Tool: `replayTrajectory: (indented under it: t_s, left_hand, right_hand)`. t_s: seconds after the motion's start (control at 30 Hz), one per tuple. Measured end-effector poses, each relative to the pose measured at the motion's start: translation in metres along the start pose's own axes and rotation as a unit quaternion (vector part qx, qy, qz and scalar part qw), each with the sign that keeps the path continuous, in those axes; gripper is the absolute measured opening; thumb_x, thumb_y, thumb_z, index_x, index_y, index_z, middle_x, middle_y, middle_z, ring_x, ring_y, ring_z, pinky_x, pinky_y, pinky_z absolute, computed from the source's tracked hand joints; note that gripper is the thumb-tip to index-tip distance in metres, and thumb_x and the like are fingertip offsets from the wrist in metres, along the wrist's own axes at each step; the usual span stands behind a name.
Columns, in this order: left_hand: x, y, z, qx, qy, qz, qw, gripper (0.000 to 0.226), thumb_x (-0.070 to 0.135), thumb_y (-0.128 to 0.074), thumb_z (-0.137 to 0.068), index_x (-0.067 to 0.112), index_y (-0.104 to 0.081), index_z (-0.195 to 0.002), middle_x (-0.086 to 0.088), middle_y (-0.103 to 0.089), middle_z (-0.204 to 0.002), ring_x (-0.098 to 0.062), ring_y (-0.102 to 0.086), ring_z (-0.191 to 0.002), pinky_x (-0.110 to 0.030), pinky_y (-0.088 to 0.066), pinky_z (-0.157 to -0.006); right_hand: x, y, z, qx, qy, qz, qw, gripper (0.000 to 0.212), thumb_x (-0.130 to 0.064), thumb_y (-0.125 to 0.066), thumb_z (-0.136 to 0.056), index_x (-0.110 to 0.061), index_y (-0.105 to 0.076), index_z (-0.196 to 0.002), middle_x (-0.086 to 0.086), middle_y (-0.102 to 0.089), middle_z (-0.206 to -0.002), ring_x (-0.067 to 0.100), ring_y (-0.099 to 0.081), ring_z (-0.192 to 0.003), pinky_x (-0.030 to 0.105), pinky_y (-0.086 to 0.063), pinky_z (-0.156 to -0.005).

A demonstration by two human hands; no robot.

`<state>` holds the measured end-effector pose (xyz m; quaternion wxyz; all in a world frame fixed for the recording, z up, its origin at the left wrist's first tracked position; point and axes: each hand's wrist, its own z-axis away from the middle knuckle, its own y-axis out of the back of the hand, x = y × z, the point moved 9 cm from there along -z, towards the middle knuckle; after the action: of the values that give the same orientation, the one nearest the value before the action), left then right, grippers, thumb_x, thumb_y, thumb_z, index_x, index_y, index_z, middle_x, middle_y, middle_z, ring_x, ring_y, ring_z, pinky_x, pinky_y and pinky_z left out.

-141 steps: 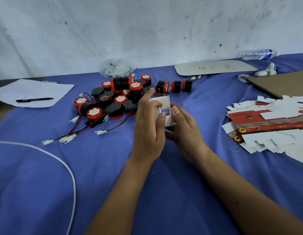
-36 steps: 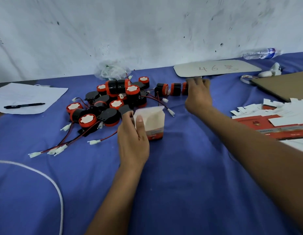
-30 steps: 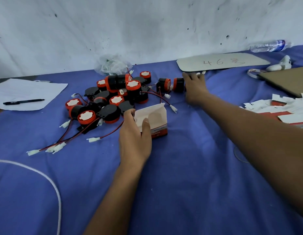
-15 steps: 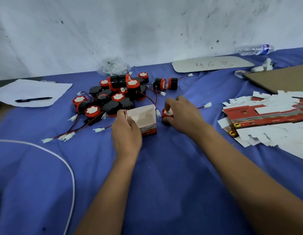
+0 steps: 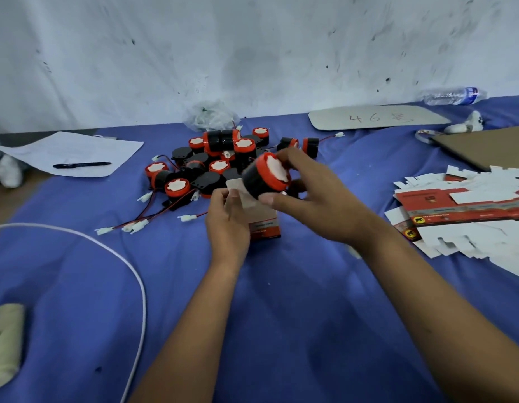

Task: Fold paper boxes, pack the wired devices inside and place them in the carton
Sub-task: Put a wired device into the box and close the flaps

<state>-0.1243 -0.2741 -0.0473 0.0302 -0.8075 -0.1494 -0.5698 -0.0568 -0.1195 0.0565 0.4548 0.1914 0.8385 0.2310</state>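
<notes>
The right hand point(image 5: 319, 199) holds one round wired device point(image 5: 265, 177), black with a red rim and a white face. Its fingers point(image 5: 293, 158) are closed around it, thumb below and fingers on top. The device is up in the air, just above the open top of one small paper box point(image 5: 264, 219).

The box stands upright on the blue worktop point(image 5: 281, 315). It is white with a red band at the bottom. The left hand point(image 5: 227, 225) grips its left side, fingers curled on the wall, thumb at the top flap.

Behind the box lies a pile of devices point(image 5: 220, 161) with red and black wires. About ten white faces show; more lie under them, so the count is not sure. Two more stand just right of the pile.

At the right lies a heap of flat boxes point(image 5: 467, 216), too many to count. At the left is one sheet of paper point(image 5: 75, 152) with one pen point(image 5: 81, 164) on it. One white cable point(image 5: 136, 274) curves across the worktop. One plastic bottle point(image 5: 453, 96) lies by the wall.
</notes>
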Motion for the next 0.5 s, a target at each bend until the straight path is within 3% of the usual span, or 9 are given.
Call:
replayTrajectory:
  t_s: [0.07, 0.13, 0.2, 0.27, 0.33, 0.5]
  left_hand:
    - [0.006, -0.007, 0.0, -0.024, -0.027, -0.018, 0.999, 0.02, 0.012, -0.044, -0.109, 0.006, -0.062, -0.117, -0.004, -0.068, -0.106, -0.017, -0.064, -0.096, -0.034, -0.053, -0.086]
    - [0.013, -0.004, 0.001, -0.008, -0.032, -0.004, 0.999, 0.025, 0.006, -0.043, -0.108, 0.002, -0.06, -0.126, -0.007, -0.069, -0.111, -0.018, -0.067, -0.102, -0.027, -0.056, -0.092]
    - [0.013, -0.005, 0.003, -0.033, -0.025, -0.004, 0.999, 0.024, -0.003, -0.048, -0.103, 0.002, -0.061, -0.124, 0.003, -0.067, -0.098, -0.012, -0.063, -0.09, -0.016, -0.053, -0.078]
    - [0.007, -0.007, 0.006, -0.046, -0.027, -0.012, 0.999, 0.013, 0.005, -0.049, -0.105, 0.008, -0.062, -0.104, 0.008, -0.063, -0.086, -0.006, -0.054, -0.077, -0.021, -0.047, -0.067]
    - [0.008, -0.004, 0.005, -0.041, -0.022, -0.007, 0.999, 0.027, 0.024, -0.043, -0.111, 0.013, -0.06, -0.094, 0.008, -0.063, -0.083, -0.004, -0.053, -0.072, -0.024, -0.045, -0.066]
    - [0.004, -0.013, 0.009, -0.075, 0.033, 0.056, 0.995, 0.03, 0.038, -0.045, -0.109, 0.016, -0.064, -0.108, 0.005, -0.071, -0.1, -0.008, -0.067, -0.09, -0.026, -0.056, -0.074]
  right_hand:
    - [-0.014, -0.02, -0.008, 0.004, 0.0, 0.001, 1.0, 0.041, -0.037, -0.075, -0.087, -0.023, -0.055, -0.119, -0.014, -0.063, -0.11, 0.009, -0.062, -0.102, 0.028, -0.051, -0.082]
    - [-0.009, -0.035, -0.013, 0.013, -0.033, 0.076, 0.996, 0.045, -0.04, -0.075, -0.085, -0.025, -0.052, -0.121, -0.014, -0.061, -0.113, 0.011, -0.059, -0.103, 0.033, -0.051, -0.082]
    - [0.002, -0.038, -0.013, 0.031, -0.071, 0.168, 0.983, 0.049, -0.045, -0.075, -0.083, -0.026, -0.049, -0.119, -0.013, -0.061, -0.114, 0.015, -0.058, -0.103, 0.037, -0.05, -0.078]
    - [0.015, -0.032, -0.008, 0.043, -0.107, 0.23, 0.966, 0.051, -0.047, -0.075, -0.08, -0.025, -0.049, -0.118, -0.009, -0.064, -0.112, 0.018, -0.059, -0.1, 0.038, -0.051, -0.076]
    - [0.028, -0.028, -0.003, 0.035, -0.151, 0.263, 0.952, 0.053, -0.042, -0.077, -0.078, -0.022, -0.052, -0.12, -0.004, -0.066, -0.11, 0.022, -0.06, -0.101, 0.04, -0.054, -0.077]
    - [0.032, -0.036, -0.002, 0.006, -0.175, 0.347, 0.921, 0.033, -0.025, -0.065, -0.087, -0.018, -0.058, -0.118, 0.002, -0.064, -0.112, 0.024, -0.051, -0.108, 0.038, -0.049, -0.078]
